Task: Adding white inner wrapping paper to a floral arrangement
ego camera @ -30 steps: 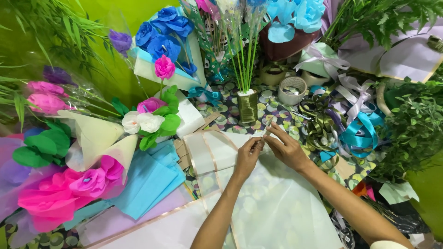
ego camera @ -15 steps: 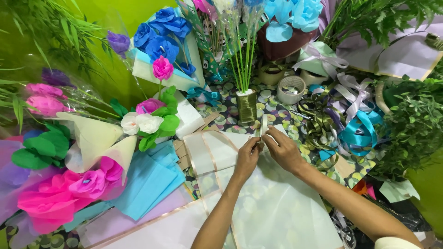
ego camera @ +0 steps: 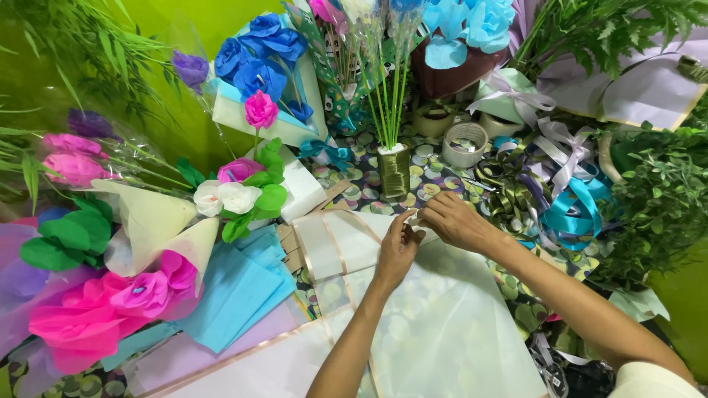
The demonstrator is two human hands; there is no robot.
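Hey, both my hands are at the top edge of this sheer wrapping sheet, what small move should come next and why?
Probably pinch the small pale piece held between your left hand and right hand and press it onto the sheet's top edge. Both hands meet right at that edge, fingertips together on the piece, and the sheet lies flat beneath them. What the piece is cannot be told; it is too small.

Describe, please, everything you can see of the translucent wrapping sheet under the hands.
The translucent wrapping sheet is pale, frosted and thin, like film or tissue, with a narrow tan border stripe. It lies flat on the patterned table, overlapping similar sheets, its far corner near the green ribbon-wrapped stem bundle. The left hand and right hand meet at that far edge, pinching a small pale piece; both forearms cross it.
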